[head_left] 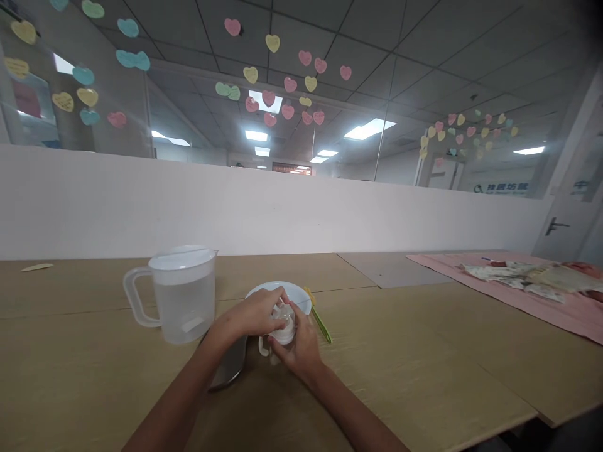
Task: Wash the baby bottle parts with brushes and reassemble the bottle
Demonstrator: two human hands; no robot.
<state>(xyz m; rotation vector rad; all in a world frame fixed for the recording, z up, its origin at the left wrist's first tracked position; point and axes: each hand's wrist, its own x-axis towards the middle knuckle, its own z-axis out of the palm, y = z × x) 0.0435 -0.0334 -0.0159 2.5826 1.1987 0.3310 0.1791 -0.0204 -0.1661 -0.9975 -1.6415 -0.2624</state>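
Observation:
Both hands close around a small clear and white container [284,329] at the middle of the table. My left hand [261,312] grips it from the left and above, fingers over its clear top. My right hand [304,342] wraps its right side and underside. A white curved handle [262,346] shows just below my left hand; whether it belongs to the container I cannot tell. Behind the hands lies a white plate [296,292], partly covered by them. A green and yellow utensil [321,323] leans at its right edge. Beneath my left forearm is a dark, shiny-rimmed object [230,364], mostly hidden.
A lidded translucent pitcher [181,301] with liquid stands left of the hands. A flat pale strip [38,267] lies far left. On the right, a pink cloth [471,282] carries crumpled patterned fabric [522,276]. A low white wall [282,213] bounds the table's back.

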